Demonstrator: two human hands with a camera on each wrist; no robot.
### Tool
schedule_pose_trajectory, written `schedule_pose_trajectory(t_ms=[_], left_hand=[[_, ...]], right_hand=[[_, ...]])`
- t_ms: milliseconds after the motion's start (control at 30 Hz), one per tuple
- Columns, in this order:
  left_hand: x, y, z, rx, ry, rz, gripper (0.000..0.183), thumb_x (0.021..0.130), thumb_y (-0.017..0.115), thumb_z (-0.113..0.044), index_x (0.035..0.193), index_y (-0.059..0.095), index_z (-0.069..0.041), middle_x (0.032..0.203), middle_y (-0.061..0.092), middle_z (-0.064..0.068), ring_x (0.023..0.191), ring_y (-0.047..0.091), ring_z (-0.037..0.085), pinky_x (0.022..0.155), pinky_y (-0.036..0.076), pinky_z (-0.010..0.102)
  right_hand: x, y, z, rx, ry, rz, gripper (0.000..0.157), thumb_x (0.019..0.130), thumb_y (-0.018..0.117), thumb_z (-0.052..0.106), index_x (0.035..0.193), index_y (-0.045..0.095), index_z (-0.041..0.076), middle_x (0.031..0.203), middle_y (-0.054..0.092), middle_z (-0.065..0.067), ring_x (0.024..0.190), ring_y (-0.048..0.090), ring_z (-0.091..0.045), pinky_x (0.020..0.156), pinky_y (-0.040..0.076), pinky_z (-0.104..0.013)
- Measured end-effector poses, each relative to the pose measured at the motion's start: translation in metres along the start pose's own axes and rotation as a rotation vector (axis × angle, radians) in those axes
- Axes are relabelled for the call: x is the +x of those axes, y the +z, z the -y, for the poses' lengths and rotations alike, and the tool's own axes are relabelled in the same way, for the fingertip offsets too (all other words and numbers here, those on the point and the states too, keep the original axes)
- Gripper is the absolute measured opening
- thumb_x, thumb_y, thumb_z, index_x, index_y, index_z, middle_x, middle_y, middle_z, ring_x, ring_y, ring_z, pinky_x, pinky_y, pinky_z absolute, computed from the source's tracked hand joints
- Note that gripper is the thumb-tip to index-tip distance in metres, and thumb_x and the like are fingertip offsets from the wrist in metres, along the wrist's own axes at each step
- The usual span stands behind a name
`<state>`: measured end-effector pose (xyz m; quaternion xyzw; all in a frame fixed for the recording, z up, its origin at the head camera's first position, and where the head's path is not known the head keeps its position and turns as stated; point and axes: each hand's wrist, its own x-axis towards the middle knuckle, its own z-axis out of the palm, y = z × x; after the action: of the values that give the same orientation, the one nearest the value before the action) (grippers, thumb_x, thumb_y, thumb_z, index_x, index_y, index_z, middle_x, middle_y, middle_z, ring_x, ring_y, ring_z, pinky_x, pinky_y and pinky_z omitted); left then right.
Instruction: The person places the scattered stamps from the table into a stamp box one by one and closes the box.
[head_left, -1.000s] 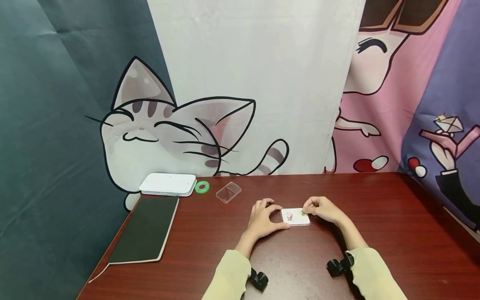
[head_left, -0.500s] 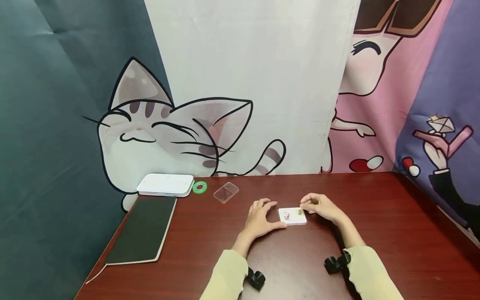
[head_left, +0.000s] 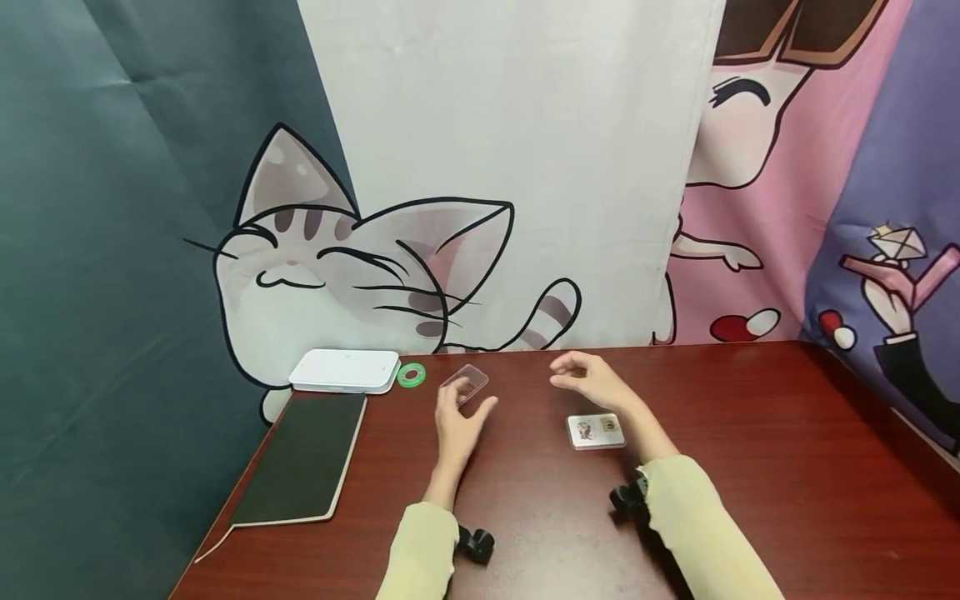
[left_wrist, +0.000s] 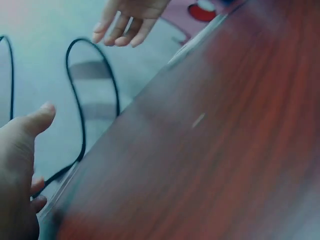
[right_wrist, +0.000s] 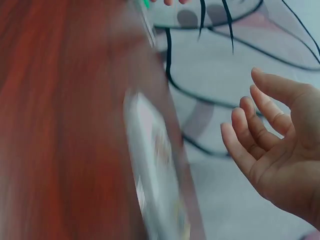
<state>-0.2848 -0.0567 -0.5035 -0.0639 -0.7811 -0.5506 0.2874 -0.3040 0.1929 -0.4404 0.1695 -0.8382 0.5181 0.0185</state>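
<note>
My left hand (head_left: 457, 429) reaches over the near-left part of a clear plastic lid (head_left: 476, 380), its thumb spread away from the fingers. In the left wrist view the left hand (left_wrist: 17, 155) shows at the left edge, with no held thing visible. My right hand (head_left: 596, 385) hovers beyond a small flat box (head_left: 595, 432), fingers loosely bent and holding nothing. White on top, the box bears a red printed figure and a small gold-and-dark square at its right. The right wrist view shows the box (right_wrist: 152, 165) blurred, apart from the right hand (right_wrist: 280, 145).
A dark notebook (head_left: 300, 458) lies along the left side of the brown table (head_left: 547, 517). At the back left are a white flat case (head_left: 345, 369) and a green tape roll (head_left: 412, 375). A printed cloth (head_left: 510, 117) hangs behind the table's back edge.
Both hands have left the box. The left hand has moved left and away to the clear lid; the right hand has risen toward the back left. The box stays on the table.
</note>
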Motion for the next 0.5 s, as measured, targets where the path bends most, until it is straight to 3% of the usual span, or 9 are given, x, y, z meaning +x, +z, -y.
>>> schedule_pose_trajectory(t_ms=[67,167,333,500], left_hand=[[0.006,-0.007,0.006,-0.002,-0.072,-0.067,0.062,0.073,0.085,-0.023,0.124,0.057,0.000,0.114,0.057,0.021,0.093,0.056,0.032,0.084,0.047,0.038],[0.015,-0.016,0.014,0.010,-0.172,-0.101,0.070,0.074,0.085,-0.024,0.131,0.051,-0.002,0.120,0.053,0.023,0.100,0.052,0.033,0.089,0.043,0.040],[0.023,-0.031,0.027,0.085,-0.258,0.034,0.086,0.073,0.085,-0.029,0.143,0.042,-0.002,0.135,0.050,0.023,0.124,0.043,0.038,0.105,0.036,0.054],[0.027,-0.038,0.030,0.173,-0.248,0.169,0.088,0.072,0.085,-0.029,0.143,0.042,0.001,0.140,0.052,0.023,0.132,0.040,0.039,0.108,0.036,0.056]], right_hand=[[0.013,0.012,0.009,-0.022,-0.016,0.026,0.035,0.088,0.071,0.015,0.115,0.063,-0.004,0.109,0.068,-0.021,0.095,0.064,-0.015,0.087,0.050,-0.025],[0.030,0.032,0.023,-0.004,-0.010,0.066,0.037,0.088,0.070,0.014,0.120,0.061,-0.003,0.120,0.063,-0.027,0.105,0.063,-0.027,0.094,0.050,-0.035],[0.052,0.066,0.028,0.012,0.021,0.057,0.043,0.089,0.068,0.013,0.127,0.059,-0.005,0.125,0.063,-0.026,0.115,0.060,-0.036,0.100,0.048,-0.046],[0.063,0.096,0.019,0.021,0.102,0.011,0.052,0.088,0.068,0.012,0.134,0.053,-0.007,0.133,0.060,-0.023,0.124,0.056,-0.038,0.105,0.045,-0.048]])
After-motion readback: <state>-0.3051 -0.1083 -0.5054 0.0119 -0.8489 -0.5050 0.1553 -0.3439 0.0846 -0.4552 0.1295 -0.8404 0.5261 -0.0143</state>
